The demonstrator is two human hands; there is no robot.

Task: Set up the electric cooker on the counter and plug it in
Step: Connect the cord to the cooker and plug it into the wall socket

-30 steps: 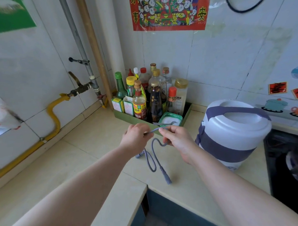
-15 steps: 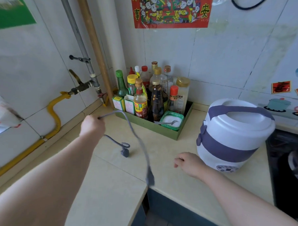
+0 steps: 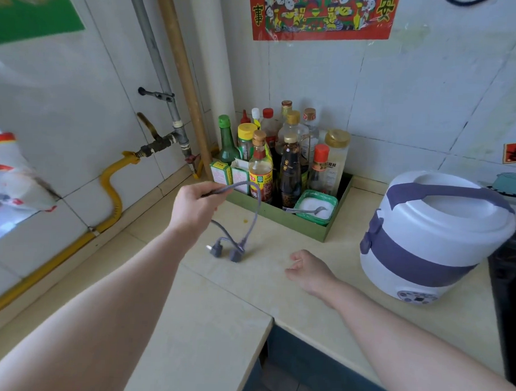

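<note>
Head view shows the left hand (image 3: 195, 209) raised above the desk (image 3: 216, 306), its fingers (image 3: 209, 193) closed around the middle of a grey power cord (image 3: 254, 213). The cord loops down from that hold, and both its ends, a wall plug (image 3: 214, 249) and an appliance connector (image 3: 236, 254), lie side by side on the desk surface. The right hand (image 3: 308, 271) rests on the desk near the connector, fingers loosely curled and holding nothing.

The electric cooker (image 3: 435, 235), white with a purple band and carry handle, stands upright on the desk at the right, well apart from the cord. Its lid is on. No cord is attached to it on any side in view.

Judgement: the cooker is placed; the step in hand is sorting the cord before connection. To do it well, the free hand should take the connector end, carry it to the cooker's socket (not visible from this angle, probably at the rear or low on the body) and seat it fully before the wall plug goes in. No wall outlet appears in view.

Legible writing: a red poster (image 3: 321, 14) on the tiled wall carries the characters 事 and 安. Labels on the bottles in the green condiment tray (image 3: 282, 223) are too small to read.
</note>
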